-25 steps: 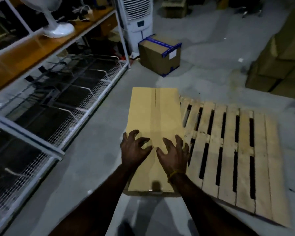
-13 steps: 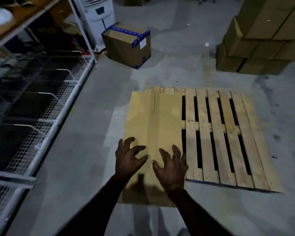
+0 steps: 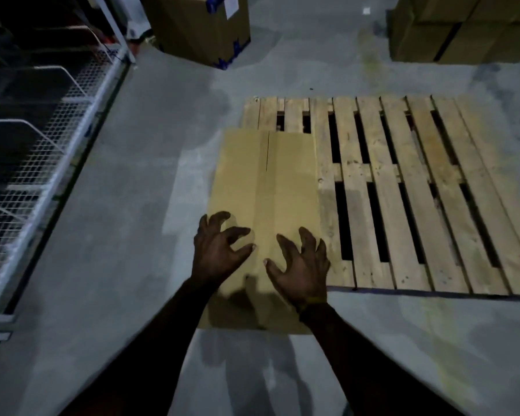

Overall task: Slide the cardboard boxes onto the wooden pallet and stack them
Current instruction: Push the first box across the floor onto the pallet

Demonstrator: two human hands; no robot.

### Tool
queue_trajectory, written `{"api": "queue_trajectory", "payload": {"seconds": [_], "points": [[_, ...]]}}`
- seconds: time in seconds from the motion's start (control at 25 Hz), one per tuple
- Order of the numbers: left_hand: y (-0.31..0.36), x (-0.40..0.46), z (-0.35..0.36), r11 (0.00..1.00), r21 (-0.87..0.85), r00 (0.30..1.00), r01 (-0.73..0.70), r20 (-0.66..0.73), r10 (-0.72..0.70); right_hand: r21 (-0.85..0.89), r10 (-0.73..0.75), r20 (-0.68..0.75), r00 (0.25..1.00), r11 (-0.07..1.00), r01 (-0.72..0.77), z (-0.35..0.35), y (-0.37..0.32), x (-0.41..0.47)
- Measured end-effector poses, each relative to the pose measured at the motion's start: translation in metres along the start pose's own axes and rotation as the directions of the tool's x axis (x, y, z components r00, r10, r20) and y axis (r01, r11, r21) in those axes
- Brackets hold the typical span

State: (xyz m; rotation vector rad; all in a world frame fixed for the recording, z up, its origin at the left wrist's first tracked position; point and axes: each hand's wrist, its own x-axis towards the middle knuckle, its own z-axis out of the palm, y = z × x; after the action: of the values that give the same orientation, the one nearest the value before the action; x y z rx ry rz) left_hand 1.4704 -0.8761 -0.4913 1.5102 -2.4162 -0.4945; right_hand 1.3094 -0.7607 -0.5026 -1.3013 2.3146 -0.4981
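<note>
We're mid-slide: the box (image 3: 264,211), long, plain and tan with a centre seam, sits at frame centre, its far end over the pallet (image 3: 403,190) and its near end overhanging the floor. Left hand (image 3: 218,253) and right hand (image 3: 300,265) are spread, grasping nothing. Next, we'd say, a straight forward push.

A long flat cardboard box (image 3: 264,211) lies on the grey floor (image 3: 126,205), with its far part over the left side of the wooden pallet (image 3: 403,199). The left hand (image 3: 218,252) and the right hand (image 3: 300,265) are above its near end, fingers spread and bent, holding nothing. A box with blue tape (image 3: 201,25) stands farther back. More brown boxes (image 3: 463,28) are stacked at the top right. A wire shelf (image 3: 42,163) runs along the left.
</note>
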Motion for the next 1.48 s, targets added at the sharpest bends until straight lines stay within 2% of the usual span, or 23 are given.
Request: {"api": "queue_trajectory", "payload": {"seconds": [0.36, 0.48, 0.64, 0.72, 0.84, 0.92, 1.04, 1.12, 1.2, 1.32, 1.48], "points": [[-0.051, 0.032, 0.071, 0.991, -0.134, 1.000, -0.026, -0.017, 0.024, -0.049, -0.052, -0.042, 0.998, 0.998, 0.050, 0.065, 0.033, 0.053], [-0.068, 0.038, 0.084, 0.981, -0.192, 0.997, 0.013, 0.077, 0.002, -0.057, -0.062, 0.038, 0.997, 0.996, 0.064, 0.079, 0.042, 0.067], [-0.077, 0.038, 0.096, 0.997, -0.051, 0.970, -0.063, 0.230, 0.073, -0.124, -0.103, 0.136, 0.985, 0.985, 0.120, 0.085, 0.054, 0.069], [-0.078, 0.034, 0.094, 0.999, 0.011, 0.962, -0.038, 0.271, 0.034, -0.138, -0.123, 0.157, 0.980, 0.980, 0.145, 0.083, 0.060, 0.063], [-0.076, 0.008, 0.083, 0.997, 0.066, 0.908, -0.037, 0.418, 0.006, -0.137, -0.183, 0.207, 0.961, 0.967, 0.214, 0.080, 0.073, 0.039], [-0.079, -0.020, 0.074, 0.984, 0.104, 0.865, -0.142, 0.496, 0.072, -0.120, -0.233, 0.268, 0.935, 0.955, 0.272, 0.074, 0.084, 0.016], [-0.090, -0.062, 0.066, 0.945, 0.033, 0.829, -0.324, 0.491, 0.267, -0.150, -0.284, 0.324, 0.903, 0.926, 0.345, 0.064, 0.094, -0.010], [-0.096, -0.077, 0.065, 0.931, 0.026, 0.838, -0.364, 0.446, 0.315, -0.158, -0.292, 0.324, 0.900, 0.921, 0.356, 0.066, 0.093, -0.018], [-0.095, -0.080, 0.065, 0.941, 0.024, 0.858, -0.339, 0.418, 0.298, -0.146, -0.298, 0.311, 0.902, 0.923, 0.356, 0.069, 0.091, -0.021], [-0.098, -0.065, 0.068, 0.956, 0.043, 0.855, -0.290, 0.461, 0.238, -0.106, -0.325, 0.292, 0.900, 0.924, 0.368, 0.070, 0.088, -0.013], [-0.120, -0.038, 0.068, 0.945, 0.154, 0.875, -0.288, 0.443, 0.194, -0.113, -0.341, 0.310, 0.887, 0.913, 0.391, 0.074, 0.065, 0.016]]}}
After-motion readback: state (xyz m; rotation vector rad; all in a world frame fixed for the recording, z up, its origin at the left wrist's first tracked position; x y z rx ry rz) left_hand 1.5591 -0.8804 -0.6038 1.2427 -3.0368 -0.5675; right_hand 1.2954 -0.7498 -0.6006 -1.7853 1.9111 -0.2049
